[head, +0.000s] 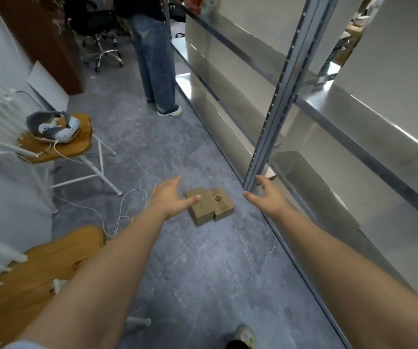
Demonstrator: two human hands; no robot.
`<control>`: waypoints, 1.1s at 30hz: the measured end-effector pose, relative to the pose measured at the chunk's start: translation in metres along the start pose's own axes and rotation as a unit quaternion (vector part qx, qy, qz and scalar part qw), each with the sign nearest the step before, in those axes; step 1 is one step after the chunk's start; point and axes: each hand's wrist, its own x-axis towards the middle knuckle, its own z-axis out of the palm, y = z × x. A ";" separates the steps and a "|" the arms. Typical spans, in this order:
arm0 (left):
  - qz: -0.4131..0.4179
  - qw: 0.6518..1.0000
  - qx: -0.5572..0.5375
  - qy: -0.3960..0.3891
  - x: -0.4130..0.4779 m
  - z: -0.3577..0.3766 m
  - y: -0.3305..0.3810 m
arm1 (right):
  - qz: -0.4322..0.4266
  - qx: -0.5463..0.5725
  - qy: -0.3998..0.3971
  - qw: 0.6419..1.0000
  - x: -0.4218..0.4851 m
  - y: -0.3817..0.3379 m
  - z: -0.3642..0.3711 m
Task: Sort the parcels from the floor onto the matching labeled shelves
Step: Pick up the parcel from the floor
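Observation:
Two small brown cardboard parcels (pixel 211 205) lie side by side on the grey floor, the right one printed with a black logo. My left hand (pixel 171 197) hovers open over their left edge, its thumb across the left parcel. My right hand (pixel 268 195) is open to the right of the parcels, apart from them, close to the upright post (pixel 278 102) of the metal shelving. The metal shelves (pixel 354 147) run along the right side; no labels are readable.
Another person in jeans (pixel 156 64) stands farther down the aisle. Two wooden-seated white chairs (pixel 56 144) stand at left, one holding a headset (pixel 54 127). White cables (pixel 124 210) trail on the floor. An office chair (pixel 99 34) is at the back.

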 end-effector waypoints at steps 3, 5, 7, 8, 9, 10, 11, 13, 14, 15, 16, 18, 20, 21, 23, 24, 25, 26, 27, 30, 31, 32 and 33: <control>-0.041 0.999 -0.023 -0.006 0.010 0.012 -0.002 | -0.005 0.000 -0.037 0.999 0.023 0.003 0.003; -0.062 0.998 -0.024 -0.005 0.017 0.020 -0.003 | -0.006 0.002 -0.061 0.998 0.040 0.005 0.006; -0.075 0.997 -0.033 -0.001 0.024 0.028 -0.003 | -0.002 0.005 -0.082 0.997 0.058 0.011 0.011; -0.079 0.996 -0.036 0.000 0.028 0.031 -0.003 | -0.002 0.000 -0.090 0.996 0.065 0.013 0.014; -0.083 0.996 -0.037 0.002 0.032 0.034 -0.004 | -0.003 -0.006 -0.097 0.995 0.071 0.014 0.016; -0.090 0.995 -0.038 0.001 0.037 0.036 -0.004 | -0.002 -0.011 -0.102 0.995 0.077 0.013 0.018; -0.097 0.994 -0.040 0.000 0.042 0.037 -0.006 | 0.000 -0.012 -0.104 0.994 0.083 0.015 0.020; -0.110 0.992 -0.056 -0.002 0.055 0.039 -0.010 | 0.005 -0.018 -0.110 0.994 0.100 0.016 0.026; -0.115 0.991 -0.066 -0.002 0.062 0.040 -0.013 | 0.004 -0.022 -0.115 0.993 0.108 0.016 0.030; -0.118 0.990 -0.074 -0.003 0.069 0.041 -0.016 | 0.002 -0.022 -0.119 0.993 0.117 0.015 0.034; -0.120 0.990 -0.080 -0.003 0.078 0.041 -0.019 | 0.004 -0.022 -0.121 0.992 0.126 0.014 0.037; -0.128 0.988 -0.086 -0.007 0.098 0.041 -0.027 | 0.007 -0.020 -0.120 0.993 0.144 0.010 0.045; -0.135 0.987 -0.085 -0.011 0.122 0.040 -0.036 | 0.012 -0.018 -0.115 0.993 0.163 0.007 0.053; -0.138 0.986 -0.088 -0.014 0.134 0.040 -0.040 | 0.015 -0.014 -0.115 0.993 0.172 0.007 0.057; -0.151 0.982 -0.110 -0.015 0.154 0.042 -0.049 | 0.023 -0.005 -0.119 0.993 0.193 0.004 0.065; -0.160 0.979 -0.122 -0.014 0.163 0.045 -0.053 | 0.028 -0.002 -0.122 0.992 0.202 0.004 0.068; -0.169 0.977 -0.130 -0.016 0.171 0.048 -0.057 | 0.032 0.002 -0.123 0.992 0.211 0.004 0.072; -0.175 0.975 -0.134 -0.018 0.180 0.051 -0.061 | 0.036 0.002 -0.125 0.992 0.219 0.004 0.076; -0.180 0.974 -0.135 -0.019 0.189 0.054 -0.066 | 0.037 0.002 -0.127 0.991 0.229 0.005 0.080; -0.194 0.970 -0.144 -0.017 0.217 0.061 -0.075 | 0.049 -0.001 -0.136 0.990 0.259 0.010 0.088; -0.200 0.968 -0.153 -0.017 0.225 0.064 -0.077 | 0.051 -0.004 -0.142 0.989 0.270 0.012 0.091; -0.208 0.965 -0.162 -0.016 0.233 0.067 -0.078 | 0.052 -0.010 -0.149 0.987 0.280 0.014 0.094; -0.215 0.962 -0.169 -0.015 0.241 0.071 -0.079 | 0.051 -0.016 -0.157 0.986 0.292 0.016 0.098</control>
